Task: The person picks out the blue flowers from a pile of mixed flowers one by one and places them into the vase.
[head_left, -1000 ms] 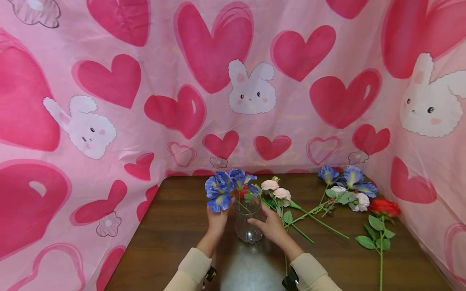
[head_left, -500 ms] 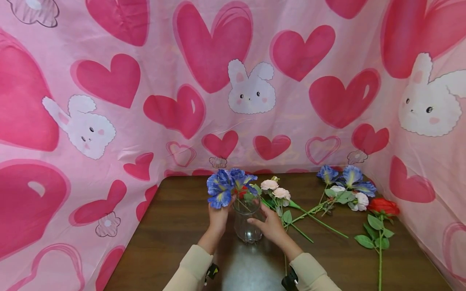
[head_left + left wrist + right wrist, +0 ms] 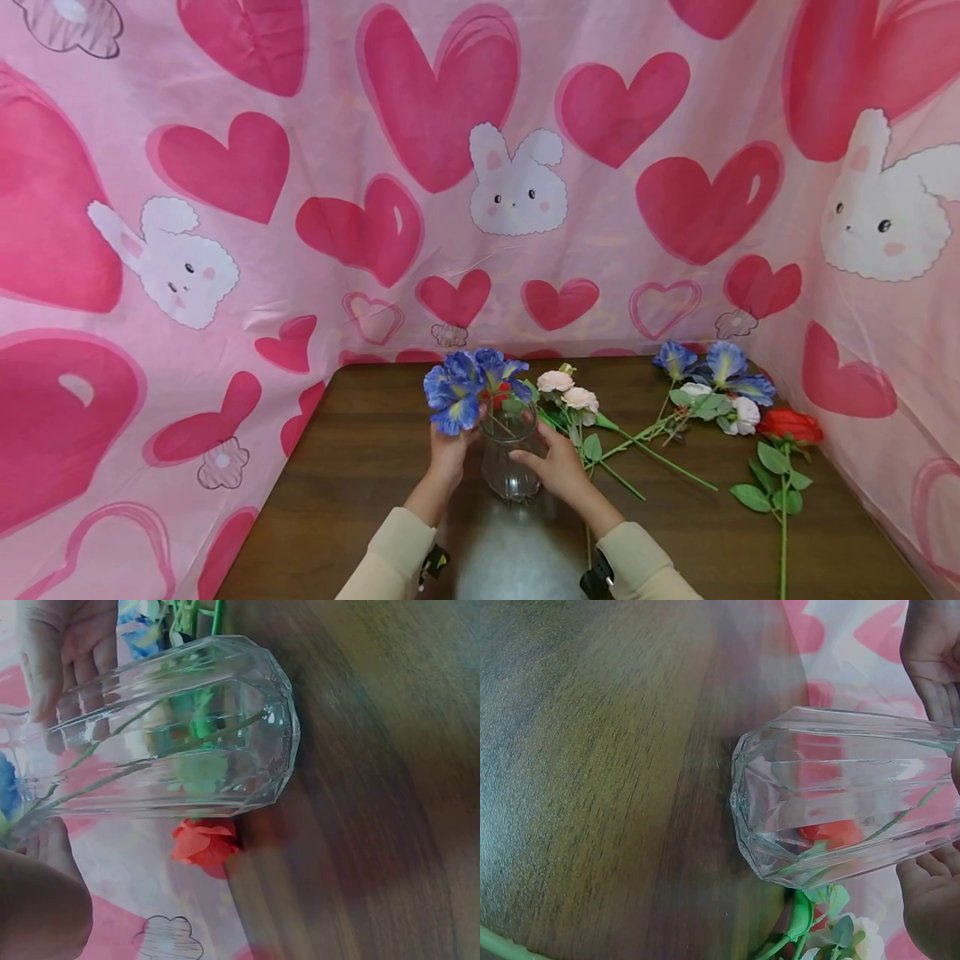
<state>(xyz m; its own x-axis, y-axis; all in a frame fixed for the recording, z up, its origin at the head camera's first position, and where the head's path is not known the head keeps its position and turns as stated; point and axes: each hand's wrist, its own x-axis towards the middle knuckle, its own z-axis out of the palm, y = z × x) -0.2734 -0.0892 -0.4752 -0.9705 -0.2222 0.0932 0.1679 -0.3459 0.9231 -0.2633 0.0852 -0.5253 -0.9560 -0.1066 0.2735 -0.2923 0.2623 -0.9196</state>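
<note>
In the head view a clear glass vase [image 3: 512, 467] stands upright at the middle of the table. Blue irises [image 3: 453, 396] lean out over its left rim. Their stems [image 3: 112, 776] run down inside the glass, one end near the base. My left hand [image 3: 447, 454] is under the blooms at the rim, appearing to grip an iris by its stem; petals hide the thumb. Its fingers [image 3: 45, 840] show behind the vase's neck. My right hand [image 3: 558, 467] holds the vase from the right, thumb in front and fingers behind.
Pale pink roses [image 3: 570, 390] and crossing green stems lie right of the vase, with a red rose [image 3: 204, 844] behind it. More blue irises [image 3: 723, 367], white flowers [image 3: 744, 417] and another red rose [image 3: 791, 427] lie farther right. A heart-print cloth [image 3: 517, 267] surrounds the table.
The left hand and the iris blooms shift slightly up and right, then back down and left. The vase and right hand stay almost still.
</note>
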